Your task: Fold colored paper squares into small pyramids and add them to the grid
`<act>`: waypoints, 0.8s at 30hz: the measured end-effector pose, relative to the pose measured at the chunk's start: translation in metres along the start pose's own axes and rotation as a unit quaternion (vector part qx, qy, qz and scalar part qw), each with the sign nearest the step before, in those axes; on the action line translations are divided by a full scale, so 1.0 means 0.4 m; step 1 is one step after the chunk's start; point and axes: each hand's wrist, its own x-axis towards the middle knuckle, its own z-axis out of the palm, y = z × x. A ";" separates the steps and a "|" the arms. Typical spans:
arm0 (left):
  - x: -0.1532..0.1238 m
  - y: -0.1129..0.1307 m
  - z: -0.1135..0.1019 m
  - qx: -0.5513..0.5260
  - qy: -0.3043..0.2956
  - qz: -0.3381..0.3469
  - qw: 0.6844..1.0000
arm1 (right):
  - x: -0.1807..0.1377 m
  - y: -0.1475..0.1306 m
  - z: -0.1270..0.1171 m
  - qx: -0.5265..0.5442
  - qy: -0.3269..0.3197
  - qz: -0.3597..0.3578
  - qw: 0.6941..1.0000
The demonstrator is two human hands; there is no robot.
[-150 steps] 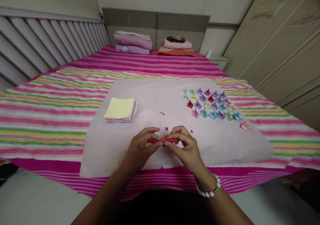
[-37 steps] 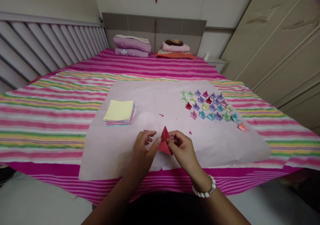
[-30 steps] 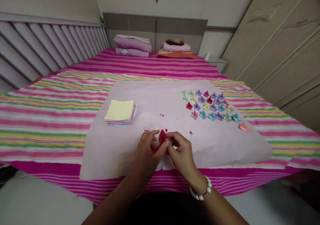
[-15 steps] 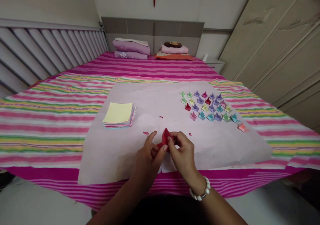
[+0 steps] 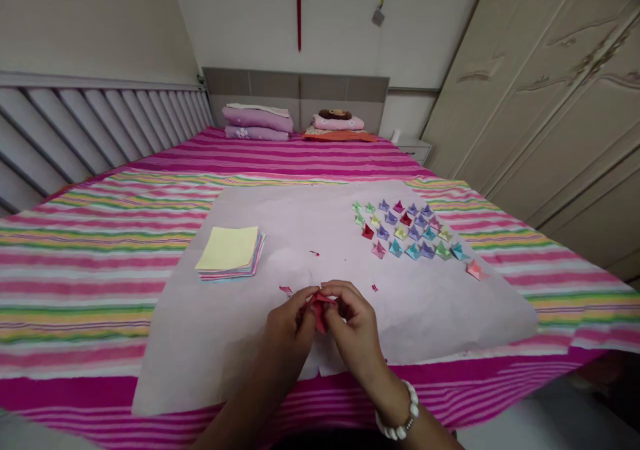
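Observation:
Between my two hands is a small red piece of folded paper (image 5: 321, 310), held just above the white sheet (image 5: 210, 343). My left hand (image 5: 290, 323) pinches its left side with thumb and fingers. On the other side, my right hand (image 5: 353, 317) grips it, thumb in front and fingers curled over the top; a white bead bracelet circles that wrist. The fingers cover much of the fold. Small red paper scraps (image 5: 285, 290) lie beyond the hands. Several folded paper figures (image 5: 400, 233) in many colours stand in rows at the right of the sheet.
A stack of square coloured paper (image 5: 230, 250), yellow on top, sits at the left of the sheet. Striped bedding (image 5: 90, 290) surrounds it. Folded bedding (image 5: 257, 122) is piled by the headboard (image 5: 345, 89). A railing (image 5: 100, 130) runs along the left, wardrobe doors (image 5: 540, 90) on the right.
The view has tilted up, so everything sits lower. Both hands have closed in around the red paper; the left index finger, raised before, now rests on it. The paper's upright point no longer shows.

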 end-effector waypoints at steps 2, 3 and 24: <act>0.006 0.011 -0.006 -0.053 -0.012 -0.039 0.998 | 0.008 0.002 -0.005 0.066 -0.005 0.040 0.997; 0.008 0.016 -0.010 -0.077 -0.019 -0.061 0.995 | 0.011 0.002 -0.009 0.096 -0.009 0.064 0.993; 0.037 0.066 -0.017 -0.126 -0.072 -0.064 0.987 | 0.039 -0.042 -0.054 0.157 -0.125 0.128 0.971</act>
